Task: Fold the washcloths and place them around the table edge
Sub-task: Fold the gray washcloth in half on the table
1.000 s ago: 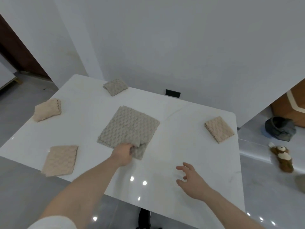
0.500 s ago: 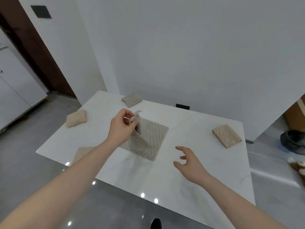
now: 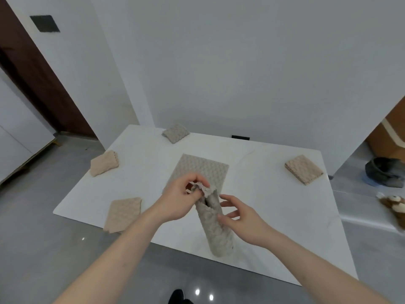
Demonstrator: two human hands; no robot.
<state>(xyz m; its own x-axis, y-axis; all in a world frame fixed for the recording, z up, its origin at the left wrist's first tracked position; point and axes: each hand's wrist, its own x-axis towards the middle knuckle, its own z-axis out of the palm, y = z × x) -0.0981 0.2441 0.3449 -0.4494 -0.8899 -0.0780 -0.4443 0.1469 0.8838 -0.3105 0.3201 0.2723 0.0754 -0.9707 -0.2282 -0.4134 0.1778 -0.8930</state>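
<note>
My left hand [image 3: 179,198] pinches the top corner of a grey washcloth [image 3: 215,229] that hangs down above the white table [image 3: 274,216]. My right hand [image 3: 238,213] touches the hanging cloth's right side with loosely bent fingers. A second grey washcloth [image 3: 201,170] lies flat in the table's middle, behind my hands. Folded cloths sit at the edges: a beige one [image 3: 123,212] front left, a beige one [image 3: 105,164] left, a grey one [image 3: 175,133] at the back, a beige one [image 3: 303,168] right.
A white wall stands behind the table, with a black outlet [image 3: 240,137] low on it. On the floor at right lie a dark bag [image 3: 383,174] and a plush toy [image 3: 392,205]. A brown door [image 3: 39,80] is at left.
My left hand lifted the upper grey washcloth off the middle pile and brought it toward me. My right hand rose from above the table to the hanging cloth.
</note>
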